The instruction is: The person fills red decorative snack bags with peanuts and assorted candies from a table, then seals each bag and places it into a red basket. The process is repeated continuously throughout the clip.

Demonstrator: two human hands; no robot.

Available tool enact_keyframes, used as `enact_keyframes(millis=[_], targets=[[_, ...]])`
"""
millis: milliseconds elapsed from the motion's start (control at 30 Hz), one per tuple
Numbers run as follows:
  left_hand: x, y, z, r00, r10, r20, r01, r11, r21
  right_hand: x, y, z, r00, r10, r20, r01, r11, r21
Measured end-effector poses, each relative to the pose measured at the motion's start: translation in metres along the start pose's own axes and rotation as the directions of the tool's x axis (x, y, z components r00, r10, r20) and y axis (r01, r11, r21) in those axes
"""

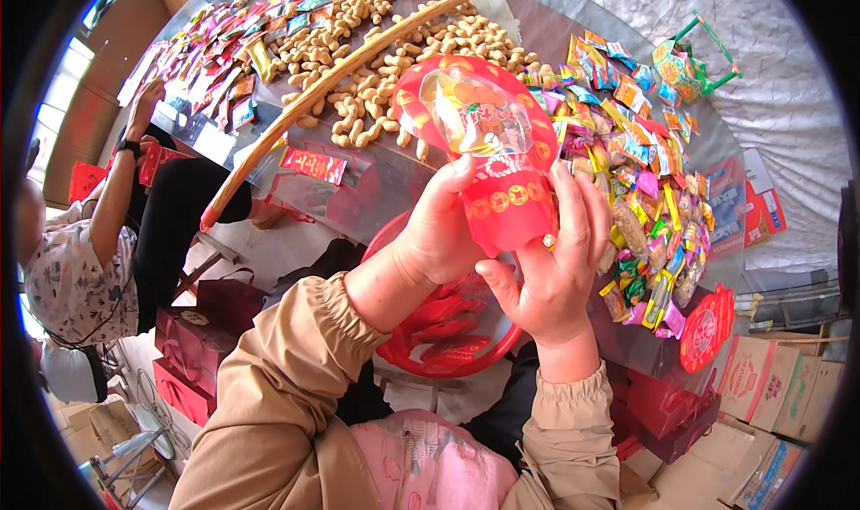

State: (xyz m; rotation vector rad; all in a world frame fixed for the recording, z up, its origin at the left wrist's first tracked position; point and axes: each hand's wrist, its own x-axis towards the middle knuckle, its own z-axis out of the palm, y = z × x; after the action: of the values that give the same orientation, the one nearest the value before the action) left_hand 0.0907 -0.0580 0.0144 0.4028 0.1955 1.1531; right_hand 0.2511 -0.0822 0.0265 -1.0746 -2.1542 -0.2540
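A red gift pouch (508,207) with a clear window, a pale drawstring cord and gold coin patterns is held up in front of me, over the table's near edge. My left hand (439,219) grips its left side, thumb lying on the front. On the other side, my right hand (560,273) holds its right and lower edge, with the fingers partly bent and the thumb apart. Something with yellow and orange wrapping shows through the window. Beneath my hands stands a red plastic basin (512,338) with several red pouches (448,325) in it, partly hidden by my wrists.
Peanuts (363,107) spread over the clear-covered table, with a long wooden stick (340,71) lying across. Wrapped sweets (649,214) pile up at right, more small packets (215,53) at far left. Another person's hand (143,107) is at the left edge. Cardboard boxes (761,385) stand lower right.
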Motion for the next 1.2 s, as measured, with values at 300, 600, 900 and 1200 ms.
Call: enact_keyframes(millis=[300,600,900,1200], targets=[[-0.003,0.0,0.006,0.994,-0.07,0.078,0.059,0.989,0.138,0.003,0.003,0.005,0.995,0.104,-0.005,-0.104,0.994,0.039],[0.012,0.005,-0.005,0.999,0.025,0.028,-0.025,1.0,-0.011,-0.003,-0.002,-0.021,0.979,-0.185,-0.082,0.192,0.977,0.09],[0.009,-0.003,-0.001,0.989,-0.027,0.143,0.01,0.994,0.112,-0.006,-0.017,-0.003,0.993,-0.03,0.112,0.02,0.996,0.086],[0.004,-0.006,0.007,0.987,-0.111,0.12,0.08,0.967,0.241,-0.013,-0.015,-0.005,0.985,0.097,0.146,-0.11,0.99,0.086]])
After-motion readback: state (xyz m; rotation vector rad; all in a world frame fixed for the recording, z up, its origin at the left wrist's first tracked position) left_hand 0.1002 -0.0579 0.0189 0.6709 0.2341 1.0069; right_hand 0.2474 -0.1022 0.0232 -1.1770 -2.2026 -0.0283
